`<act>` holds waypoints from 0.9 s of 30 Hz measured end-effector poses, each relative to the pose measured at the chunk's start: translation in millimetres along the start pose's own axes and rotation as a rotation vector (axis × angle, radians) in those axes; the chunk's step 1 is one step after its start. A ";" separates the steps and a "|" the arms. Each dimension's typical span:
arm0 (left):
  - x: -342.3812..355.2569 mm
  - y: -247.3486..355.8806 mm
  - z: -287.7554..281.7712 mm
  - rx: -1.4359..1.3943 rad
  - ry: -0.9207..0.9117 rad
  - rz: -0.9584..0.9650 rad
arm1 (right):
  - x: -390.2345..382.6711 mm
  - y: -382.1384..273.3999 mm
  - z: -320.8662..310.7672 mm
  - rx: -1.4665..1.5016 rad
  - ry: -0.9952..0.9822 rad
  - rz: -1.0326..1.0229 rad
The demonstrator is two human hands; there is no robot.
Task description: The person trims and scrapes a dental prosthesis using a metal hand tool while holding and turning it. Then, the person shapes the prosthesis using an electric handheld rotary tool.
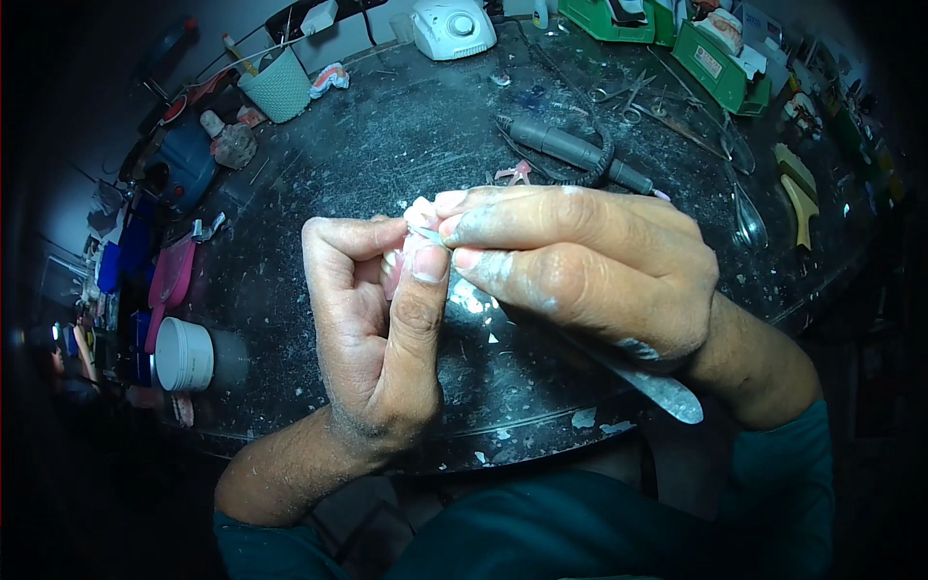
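Nearest, the metal spatula (659, 385) shows its flat, rounded end at lower right; its long axis slants up and leftward, away from the body, its narrow tip meeting the small denture piece (391, 278). The powder-dusted right hand (604, 266) pinches the spatula near that tip. The left hand (372, 324) grips the denture piece, smooth pink with whitish tooth shapes, between thumb and curled fingers above the scuffed dark tabletop (280, 338). Beyond lie a grey cylindrical handpiece (570, 150) and, farthest, a white control box (452, 31) with a round knob.
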State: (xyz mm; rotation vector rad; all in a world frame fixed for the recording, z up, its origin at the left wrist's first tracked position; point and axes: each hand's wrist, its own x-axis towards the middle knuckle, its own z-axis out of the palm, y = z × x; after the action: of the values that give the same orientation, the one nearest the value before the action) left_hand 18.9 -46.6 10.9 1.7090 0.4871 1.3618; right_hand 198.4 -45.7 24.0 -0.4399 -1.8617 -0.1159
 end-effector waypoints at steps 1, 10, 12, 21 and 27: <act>0.7 -0.7 -0.3 -0.002 -0.001 0.001 | 0.9 -1.0 -1.3 -0.007 -0.015 0.011; 0.7 0.6 -3.8 0.009 -0.039 -0.027 | 1.7 1.8 -1.8 -0.066 -0.036 -0.072; 1.2 2.1 -4.1 0.011 -0.032 -0.038 | -0.3 1.9 -0.2 -0.076 -0.040 -0.075; 4.5 3.8 -3.9 0.046 -0.052 -0.071 | 0.3 -1.1 -4.7 -0.067 -0.120 0.001; 3.4 4.1 -6.1 0.120 -0.056 -0.074 | -3.3 3.3 -4.1 -0.112 -0.135 -0.096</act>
State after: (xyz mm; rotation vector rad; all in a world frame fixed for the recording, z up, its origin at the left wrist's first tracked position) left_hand 13.4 -44.0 16.4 1.8028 0.6043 1.2508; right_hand 204.1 -44.6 21.8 -0.4451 -2.0166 -0.2620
